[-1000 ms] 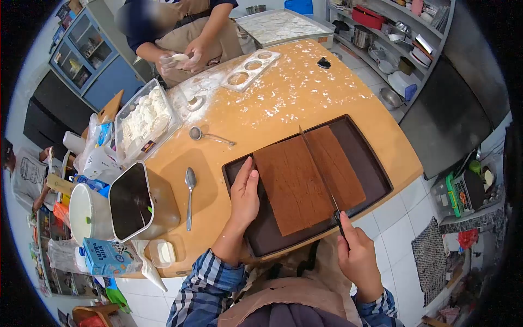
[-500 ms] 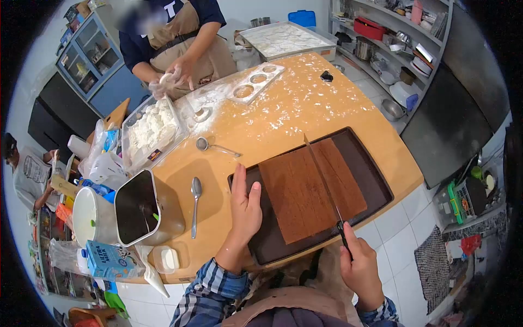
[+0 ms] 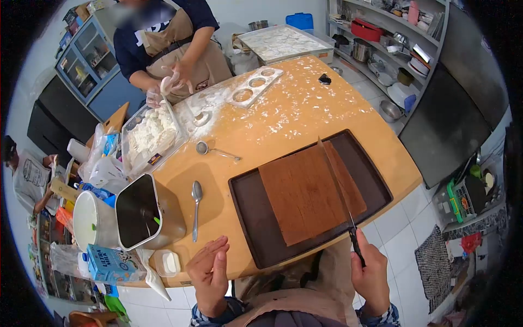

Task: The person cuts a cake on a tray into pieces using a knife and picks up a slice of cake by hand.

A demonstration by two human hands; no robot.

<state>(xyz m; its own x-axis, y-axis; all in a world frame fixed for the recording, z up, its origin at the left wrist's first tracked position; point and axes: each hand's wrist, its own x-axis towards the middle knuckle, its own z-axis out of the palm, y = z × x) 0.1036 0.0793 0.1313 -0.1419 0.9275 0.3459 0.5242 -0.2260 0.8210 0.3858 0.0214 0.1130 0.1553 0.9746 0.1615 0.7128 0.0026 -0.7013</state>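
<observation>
A flat brown sheet of cake (image 3: 297, 199) lies on a dark baking tray (image 3: 248, 234) at the front of the table. My right hand (image 3: 371, 270) grips the black handle of a long knife (image 3: 336, 182), whose blade stretches away across the right part of the cake. Whether the blade cuts into the cake or rests on top, I cannot tell. Left of the tray, by the table's front edge, my left hand (image 3: 210, 272) is held up with fingers stretched out and nothing in it.
Left of the tray lie a spoon (image 3: 196, 210) and a small strainer (image 3: 202, 147). A deep metal container (image 3: 171, 215), a milk carton (image 3: 111, 263) and a small tub (image 3: 166, 262) crowd the left edge. Across the table, another person handles dough above a flour-filled box (image 3: 150, 136).
My left hand has drawn back from the tray's left side toward my body. The knife and my right hand have shifted rightward over the cake.
</observation>
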